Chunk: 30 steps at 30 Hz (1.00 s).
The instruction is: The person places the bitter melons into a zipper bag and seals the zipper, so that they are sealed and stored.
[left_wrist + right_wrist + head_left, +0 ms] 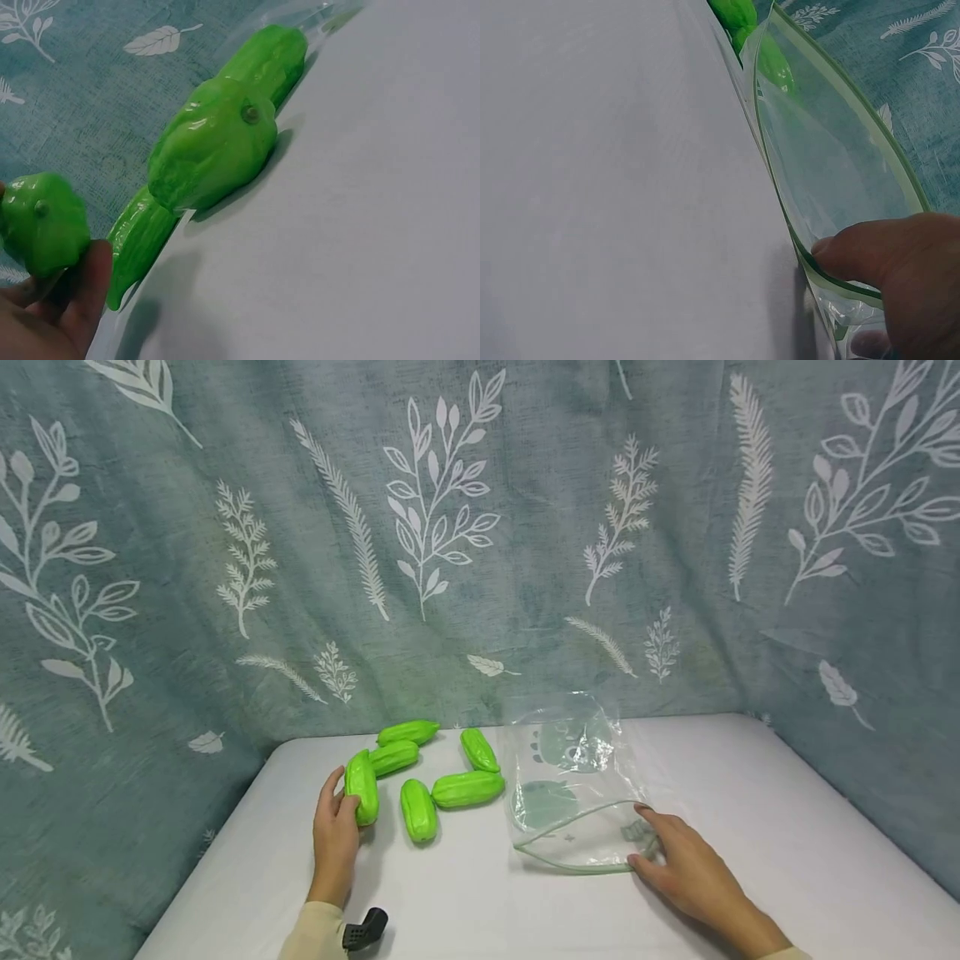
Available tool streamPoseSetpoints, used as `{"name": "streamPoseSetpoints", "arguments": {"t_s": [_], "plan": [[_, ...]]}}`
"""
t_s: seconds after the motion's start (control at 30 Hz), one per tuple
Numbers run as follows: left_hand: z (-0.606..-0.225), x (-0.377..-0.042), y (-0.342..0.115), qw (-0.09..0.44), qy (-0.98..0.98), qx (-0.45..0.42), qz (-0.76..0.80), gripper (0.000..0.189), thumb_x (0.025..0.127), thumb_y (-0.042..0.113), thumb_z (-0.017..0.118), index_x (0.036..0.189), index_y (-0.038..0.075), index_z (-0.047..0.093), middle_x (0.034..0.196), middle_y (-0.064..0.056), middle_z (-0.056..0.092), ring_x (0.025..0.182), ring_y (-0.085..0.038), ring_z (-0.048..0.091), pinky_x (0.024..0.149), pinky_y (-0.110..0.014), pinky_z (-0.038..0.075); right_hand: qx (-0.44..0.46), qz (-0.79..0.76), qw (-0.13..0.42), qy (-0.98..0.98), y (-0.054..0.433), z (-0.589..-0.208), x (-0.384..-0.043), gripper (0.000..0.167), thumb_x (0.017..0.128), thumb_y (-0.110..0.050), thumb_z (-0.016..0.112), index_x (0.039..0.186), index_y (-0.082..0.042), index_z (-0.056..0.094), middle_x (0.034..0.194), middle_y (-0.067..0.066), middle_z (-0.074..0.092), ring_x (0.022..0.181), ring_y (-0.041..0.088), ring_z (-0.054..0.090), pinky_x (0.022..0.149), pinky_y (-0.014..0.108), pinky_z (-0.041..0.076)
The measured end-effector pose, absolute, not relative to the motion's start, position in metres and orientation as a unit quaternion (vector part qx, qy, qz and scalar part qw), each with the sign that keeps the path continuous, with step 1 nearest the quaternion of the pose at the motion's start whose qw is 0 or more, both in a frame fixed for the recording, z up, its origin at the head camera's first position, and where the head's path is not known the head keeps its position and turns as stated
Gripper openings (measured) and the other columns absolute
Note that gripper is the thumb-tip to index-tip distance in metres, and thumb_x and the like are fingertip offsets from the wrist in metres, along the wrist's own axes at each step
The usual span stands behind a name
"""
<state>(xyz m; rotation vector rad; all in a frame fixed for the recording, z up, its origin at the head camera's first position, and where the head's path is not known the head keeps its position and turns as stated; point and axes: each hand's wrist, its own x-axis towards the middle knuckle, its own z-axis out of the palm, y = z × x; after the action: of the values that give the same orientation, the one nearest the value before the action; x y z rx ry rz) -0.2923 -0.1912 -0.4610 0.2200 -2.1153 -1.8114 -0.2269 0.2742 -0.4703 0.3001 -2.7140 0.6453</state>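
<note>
My left hand (334, 835) grips a bright green ridged cucumber (362, 787), thumb on its near side, at the left of the white table. In the left wrist view the held cucumber (46, 223) shows its round stem end, lifted above the table. My right hand (686, 864) holds a clear zip bag (562, 806) at the right end of its mouth. The bag's green-edged lips stand apart, the mouth facing the near side. In the right wrist view the thumb of my right hand (919, 274) presses on the near lip.
Several more green cucumbers lie between the left hand and the bag, among them a cucumber (418, 811) in front and a cucumber (408, 732) at the back edge. The white table (442, 893) ends at a leaf-patterned curtain (525, 527). A black device (366, 930) sits by the left sleeve.
</note>
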Motion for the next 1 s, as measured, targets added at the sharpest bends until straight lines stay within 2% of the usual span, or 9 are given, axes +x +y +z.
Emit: {"name": "streamPoseSetpoints", "arguments": {"t_s": [0.07,0.13,0.27,0.37,0.57,0.7,0.8,0.9,1.0], "plan": [[-0.462,-0.291,-0.193,0.179,-0.74,0.086,-0.643,0.054,0.104,0.019,0.037,0.157,0.024,0.034,0.157,-0.016,0.035,0.139,-0.029,0.036,0.11,-0.049,0.034,0.111,0.228,0.166,-0.953,0.273,-0.471,-0.228,0.069,0.087,-0.032,0.078,0.144,-0.005,0.051,0.134,0.022,0.057,0.122,0.044,0.054,0.095,0.063,0.045],[-0.462,-0.29,-0.194,0.173,-0.73,0.087,-0.656,0.053,0.104,0.018,0.036,0.156,0.022,0.037,0.157,-0.014,0.034,0.136,-0.029,0.037,0.107,-0.047,0.039,0.112,0.228,0.166,-0.953,0.273,-0.471,-0.227,0.069,0.087,-0.033,0.078,0.144,-0.005,0.051,0.134,0.022,0.057,0.122,0.044,0.054,0.094,0.064,0.045],[-0.46,-0.292,-0.194,0.149,-0.707,0.075,-0.688,0.053,0.104,0.017,0.037,0.156,0.022,0.037,0.15,-0.015,0.039,0.123,-0.027,0.046,0.086,-0.033,0.053,0.109,0.231,0.167,-0.952,0.271,-0.471,-0.227,0.069,0.086,-0.032,0.078,0.144,-0.005,0.051,0.134,0.022,0.057,0.122,0.044,0.054,0.094,0.064,0.045],[-0.457,-0.292,-0.191,0.142,-0.696,0.06,-0.701,0.051,0.105,0.019,0.04,0.156,0.021,0.035,0.144,-0.018,0.042,0.117,-0.026,0.049,0.081,-0.028,0.055,0.105,0.233,0.162,-0.953,0.271,-0.471,-0.226,0.069,0.087,-0.032,0.078,0.144,-0.005,0.05,0.134,0.022,0.056,0.122,0.044,0.053,0.095,0.064,0.044],[-0.45,-0.294,-0.18,0.133,-0.7,0.05,-0.7,0.06,0.103,0.024,0.057,0.157,0.02,0.032,0.142,-0.019,0.041,0.116,-0.023,0.049,0.085,-0.03,0.055,0.105,0.232,0.166,-0.953,0.273,-0.471,-0.226,0.07,0.086,-0.03,0.078,0.144,-0.003,0.05,0.134,0.022,0.057,0.122,0.044,0.054,0.095,0.063,0.044],[-0.448,-0.296,-0.173,0.14,-0.705,0.023,-0.695,0.066,0.099,0.021,0.065,0.157,0.022,0.033,0.145,-0.017,0.039,0.122,-0.026,0.048,0.081,-0.022,0.054,0.103,0.231,0.17,-0.952,0.274,-0.468,-0.227,0.07,0.086,-0.029,0.079,0.144,-0.004,0.05,0.133,0.022,0.057,0.121,0.045,0.054,0.095,0.064,0.045],[-0.448,-0.297,-0.171,0.144,-0.711,0.011,-0.688,0.067,0.098,0.017,0.066,0.157,0.021,0.033,0.15,-0.015,0.035,0.129,-0.026,0.044,0.083,-0.016,0.05,0.1,0.234,0.164,-0.953,0.274,-0.468,-0.227,0.07,0.087,-0.031,0.078,0.145,-0.005,0.049,0.134,0.021,0.057,0.122,0.044,0.054,0.095,0.063,0.044],[-0.449,-0.295,-0.169,0.154,-0.725,0.007,-0.672,0.067,0.097,0.015,0.065,0.156,0.02,0.035,0.154,-0.012,0.034,0.133,-0.025,0.042,0.089,-0.014,0.045,0.098,0.234,0.156,-0.955,0.273,-0.469,-0.226,0.07,0.087,-0.033,0.077,0.145,-0.006,0.049,0.135,0.021,0.057,0.122,0.044,0.054,0.095,0.063,0.044],[-0.449,-0.293,-0.161,0.168,-0.738,-0.003,-0.654,0.065,0.096,0.012,0.065,0.155,0.018,0.038,0.156,-0.013,0.034,0.136,-0.027,0.04,0.101,-0.023,0.041,0.097,0.232,0.159,-0.955,0.274,-0.468,-0.224,0.071,0.087,-0.033,0.078,0.146,-0.006,0.048,0.134,0.021,0.056,0.122,0.044,0.054,0.095,0.063,0.045]]}}
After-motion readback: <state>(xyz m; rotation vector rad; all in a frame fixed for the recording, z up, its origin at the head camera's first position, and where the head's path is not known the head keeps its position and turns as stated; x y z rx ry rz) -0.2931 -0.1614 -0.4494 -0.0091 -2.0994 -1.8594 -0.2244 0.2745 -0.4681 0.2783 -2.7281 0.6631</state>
